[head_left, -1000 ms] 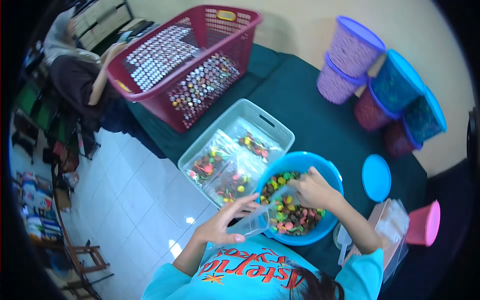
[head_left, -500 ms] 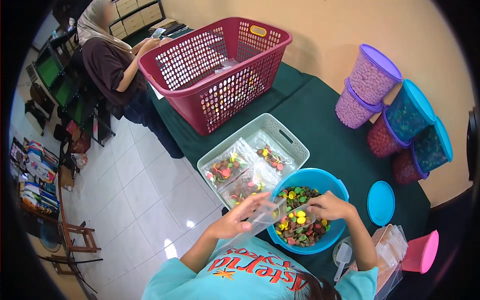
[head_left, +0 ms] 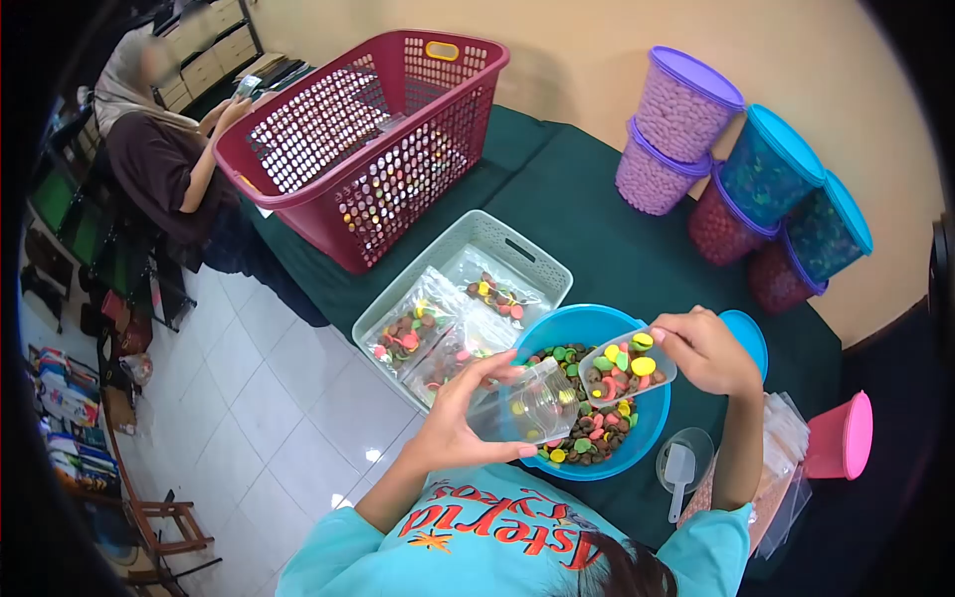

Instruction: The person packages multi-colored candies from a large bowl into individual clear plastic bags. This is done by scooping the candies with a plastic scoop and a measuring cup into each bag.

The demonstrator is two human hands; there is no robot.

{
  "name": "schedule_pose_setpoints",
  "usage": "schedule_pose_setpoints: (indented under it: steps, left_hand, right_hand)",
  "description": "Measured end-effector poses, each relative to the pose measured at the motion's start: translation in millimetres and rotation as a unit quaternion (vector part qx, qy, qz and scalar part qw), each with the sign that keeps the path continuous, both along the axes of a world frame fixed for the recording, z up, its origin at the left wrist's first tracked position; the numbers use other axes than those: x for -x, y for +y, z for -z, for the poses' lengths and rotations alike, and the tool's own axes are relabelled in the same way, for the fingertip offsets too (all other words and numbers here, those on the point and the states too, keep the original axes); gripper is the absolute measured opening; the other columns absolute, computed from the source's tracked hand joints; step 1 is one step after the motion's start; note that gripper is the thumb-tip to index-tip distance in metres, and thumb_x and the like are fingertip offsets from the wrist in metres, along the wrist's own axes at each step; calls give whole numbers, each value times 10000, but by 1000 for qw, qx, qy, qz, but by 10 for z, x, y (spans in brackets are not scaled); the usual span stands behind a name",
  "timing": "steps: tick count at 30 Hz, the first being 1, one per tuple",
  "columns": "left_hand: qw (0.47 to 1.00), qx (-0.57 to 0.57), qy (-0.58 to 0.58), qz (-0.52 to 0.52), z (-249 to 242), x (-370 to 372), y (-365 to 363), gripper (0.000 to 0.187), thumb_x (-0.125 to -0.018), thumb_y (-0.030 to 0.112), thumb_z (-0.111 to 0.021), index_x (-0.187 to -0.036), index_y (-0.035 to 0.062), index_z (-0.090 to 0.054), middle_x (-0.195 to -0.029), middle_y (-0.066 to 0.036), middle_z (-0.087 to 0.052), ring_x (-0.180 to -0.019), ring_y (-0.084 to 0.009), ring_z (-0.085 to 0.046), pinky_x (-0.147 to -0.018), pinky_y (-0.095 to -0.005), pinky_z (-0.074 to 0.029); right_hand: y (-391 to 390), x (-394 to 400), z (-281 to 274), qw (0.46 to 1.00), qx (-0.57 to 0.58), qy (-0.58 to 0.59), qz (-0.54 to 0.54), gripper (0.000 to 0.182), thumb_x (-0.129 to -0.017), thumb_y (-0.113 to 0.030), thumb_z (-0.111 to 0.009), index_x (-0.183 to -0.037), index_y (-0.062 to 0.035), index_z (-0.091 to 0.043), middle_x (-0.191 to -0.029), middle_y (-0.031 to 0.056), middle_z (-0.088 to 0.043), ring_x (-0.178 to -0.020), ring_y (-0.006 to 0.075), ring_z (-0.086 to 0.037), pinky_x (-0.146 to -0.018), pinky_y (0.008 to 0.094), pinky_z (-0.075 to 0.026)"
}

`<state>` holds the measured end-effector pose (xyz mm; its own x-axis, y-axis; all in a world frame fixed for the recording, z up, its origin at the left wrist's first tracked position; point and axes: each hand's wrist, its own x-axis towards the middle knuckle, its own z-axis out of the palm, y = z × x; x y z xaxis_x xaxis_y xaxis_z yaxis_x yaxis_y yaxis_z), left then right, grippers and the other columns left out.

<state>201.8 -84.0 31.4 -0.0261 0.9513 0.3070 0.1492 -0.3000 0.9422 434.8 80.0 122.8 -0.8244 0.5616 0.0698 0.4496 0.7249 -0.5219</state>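
My left hand (head_left: 450, 426) grips a clear plastic bag (head_left: 542, 406), its mouth facing the right, over the left side of a blue tub (head_left: 661, 413). In my right hand (head_left: 711, 350) is a clear plastic scoop (head_left: 631, 372), loaded with brown, green, yellow and pink button-shaped candies. The scoop is held above the tub, just right of the bag and apart from it. More of the same candies (head_left: 597, 438) lie in the tub. A pale grey-green tray (head_left: 542, 267) left of the tub holds several filled clear bags (head_left: 408, 326).
A maroon laundry basket (head_left: 328, 209) stands behind the tray. Several lidded purple and teal tubs (head_left: 686, 104) are at the back right. A white spatula (head_left: 679, 476) in a clear dish, plastic bags (head_left: 786, 433) and a pink container (head_left: 834, 443) sit at right. Another person (head_left: 159, 164) stands far left.
My right hand has raised the loaded scoop out of the candies in the tub. My left hand has turned the bag's mouth toward it. The whole view has shifted slightly.
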Motion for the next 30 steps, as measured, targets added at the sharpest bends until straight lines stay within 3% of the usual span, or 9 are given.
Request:
schedule_pose_setpoints:
  steps: [2,6,8,12,19,24,27,29,30]
  left_hand:
    - [993,-8,110,-50,-63,-30,22,961,-480,268,-850,-1259,10,-351,-1079,-118,-564,-1021,-217,-532,-911,-355,-371]
    - [990,-45,119,-64,-55,-112,76,964,-466,275,-853,-1255,22,-359,-1034,-120,-591,-992,-226,-556,-878,-358,-402]
    - [987,-67,137,-53,-81,-164,82,969,-465,273,-852,-1258,21,-354,-1054,-130,-581,-988,-239,-561,-867,-355,-414]
    - [987,-73,140,-39,-83,-214,112,895,-523,249,-811,-1257,12,-357,-1076,-133,-552,-994,-261,-524,-862,-368,-407]
    - [987,-77,136,-33,-53,-241,144,881,-529,261,-808,-1245,5,-364,-1083,-130,-552,-994,-273,-521,-855,-378,-414]
    - [992,-35,125,-2,-69,-264,163,875,-527,263,-812,-1242,16,-372,-1080,-133,-553,-994,-273,-524,-838,-366,-429]
    - [990,-58,125,-2,15,-159,178,880,-519,253,-820,-1239,13,-375,-1097,-132,-546,-1000,-246,-524,-828,-353,-433]
    - [999,-40,8,7,86,-55,179,887,-512,239,-828,-1239,10,-375,-1122,-131,-533,-1000,-216,-520,-831,-353,-424]
    - [999,0,-44,12,184,9,140,935,-495,240,-835,-1259,15,-344,-1141,-129,-522,-1040,-207,-494,-882,-366,-381]
  right_hand:
    - [-31,11,-144,999,-3,-31,21,200,-822,-154,-448,-751,-35,-592,-574,140,-528,-525,308,-502,-573,367,-369]
    - [-180,132,-266,996,-57,-61,11,210,-817,-161,-458,-700,-36,-580,-550,139,-526,-521,304,-501,-601,363,-356]
    - [-340,235,-300,968,-191,-161,0,189,-777,-175,-501,-653,-43,-557,-537,112,-539,-530,260,-521,-619,341,-340]
    - [-605,385,-303,931,-289,-223,-19,117,-676,-174,-564,-648,-64,-539,-576,63,-571,-609,185,-552,-640,321,-323]
    - [-578,305,-421,927,-302,-219,37,75,-649,-108,-558,-608,-51,-530,-544,69,-552,-560,190,-527,-618,312,-321]
    - [-599,262,-378,931,-284,-229,18,83,-662,-102,-548,-603,-45,-536,-529,80,-541,-554,190,-522,-614,316,-325]
    - [-510,171,-423,935,-295,-186,67,83,-667,-101,-542,-609,-41,-545,-531,83,-542,-559,201,-525,-625,326,-329]
    - [-472,92,-351,933,-286,-186,117,141,-746,-126,-521,-638,-45,-561,-548,101,-541,-554,241,-495,-657,349,-325]
    - [-470,74,-250,924,-283,-230,116,113,-716,-131,-539,-635,-59,-572,-550,92,-544,-565,224,-505,-673,342,-320]
